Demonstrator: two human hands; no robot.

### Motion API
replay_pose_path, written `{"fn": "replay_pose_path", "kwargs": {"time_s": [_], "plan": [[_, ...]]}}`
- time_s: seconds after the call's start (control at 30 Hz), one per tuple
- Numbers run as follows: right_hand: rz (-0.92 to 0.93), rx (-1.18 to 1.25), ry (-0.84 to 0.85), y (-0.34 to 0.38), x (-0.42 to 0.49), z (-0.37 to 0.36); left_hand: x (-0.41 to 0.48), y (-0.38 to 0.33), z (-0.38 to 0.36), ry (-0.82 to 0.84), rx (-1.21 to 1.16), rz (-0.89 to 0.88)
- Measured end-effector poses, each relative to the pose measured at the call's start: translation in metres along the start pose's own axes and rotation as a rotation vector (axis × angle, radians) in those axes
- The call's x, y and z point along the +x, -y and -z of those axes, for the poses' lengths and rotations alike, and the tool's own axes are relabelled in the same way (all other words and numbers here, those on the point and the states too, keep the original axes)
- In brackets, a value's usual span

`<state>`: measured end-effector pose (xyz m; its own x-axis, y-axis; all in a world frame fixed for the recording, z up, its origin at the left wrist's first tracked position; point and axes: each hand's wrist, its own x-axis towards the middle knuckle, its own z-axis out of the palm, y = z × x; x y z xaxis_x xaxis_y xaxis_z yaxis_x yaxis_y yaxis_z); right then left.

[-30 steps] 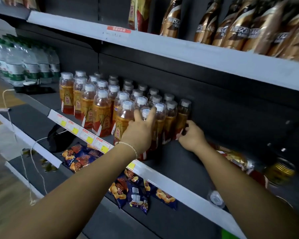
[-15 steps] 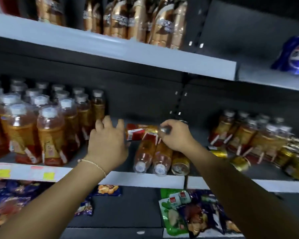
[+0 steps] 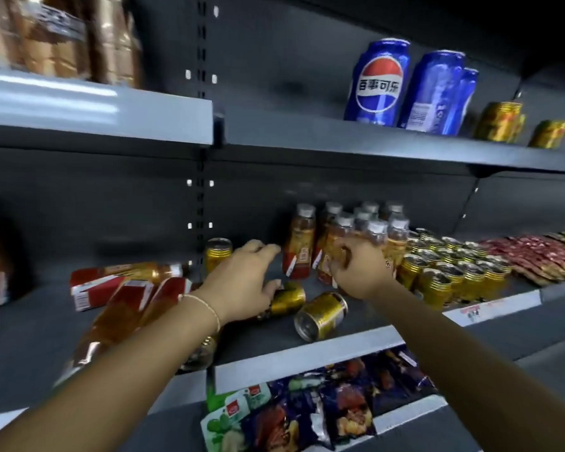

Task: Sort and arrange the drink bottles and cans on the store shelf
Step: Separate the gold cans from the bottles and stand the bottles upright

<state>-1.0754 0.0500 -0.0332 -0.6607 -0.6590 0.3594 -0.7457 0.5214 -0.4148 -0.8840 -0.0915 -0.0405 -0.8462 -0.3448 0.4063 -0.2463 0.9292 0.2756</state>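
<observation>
The right hand [image 3: 356,272] now grips a tea bottle [image 3: 375,230] among the upright group [image 3: 302,243] on the middle shelf [image 3: 307,357], carried over from the fallen pile [image 3: 121,308] (more remain down), as the left hand [image 3: 242,282], fingers loose and empty, hovers above a toppled gold can [image 3: 289,300].

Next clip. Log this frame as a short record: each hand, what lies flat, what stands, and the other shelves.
left hand: fingers loose, over a lying can, gripping nothing visible
right hand: grips front bottle of the standing bottles
lying: second can; lying bottles at left
standing: lone can; can rows at right
upper shelf: blue cans
lower shelf: snack bags
</observation>
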Motion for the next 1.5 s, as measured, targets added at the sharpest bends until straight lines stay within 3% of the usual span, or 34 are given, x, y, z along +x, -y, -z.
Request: {"fn": "replay_pose_path", "kwargs": {"time_s": [0.2, 0.5, 0.7, 0.83, 1.03, 1.23, 1.5], "plan": [[-0.058, -0.125, -0.111, -0.066, 0.036, 0.026, 0.088, -0.041, -0.044, 0.074, 0.027, -0.033], [0.009, -0.197, 0.056, -0.104, 0.071, 0.023, 0.181, -0.067, -0.078, 0.152, 0.137, -0.022], [0.091, -0.213, 0.001, -0.115, 0.075, 0.021, 0.205, -0.075, -0.091, 0.213, 0.119, 0.03], [0.076, -0.144, 0.004, -0.115, 0.074, 0.022, 0.207, -0.077, -0.09, 0.181, 0.149, 0.025], [-0.013, 0.142, 0.008, -0.114, 0.058, 0.013, 0.191, -0.076, -0.09, 0.164, 0.167, 0.052], [-0.039, 0.188, -0.072, -0.11, 0.04, 0.007, 0.156, -0.068, -0.094, 0.054, 0.106, 0.07], [0.128, 0.136, -0.23, -0.045, 0.008, 0.035, 0.095, -0.054, -0.026, -0.22, -0.016, 0.098]]}}
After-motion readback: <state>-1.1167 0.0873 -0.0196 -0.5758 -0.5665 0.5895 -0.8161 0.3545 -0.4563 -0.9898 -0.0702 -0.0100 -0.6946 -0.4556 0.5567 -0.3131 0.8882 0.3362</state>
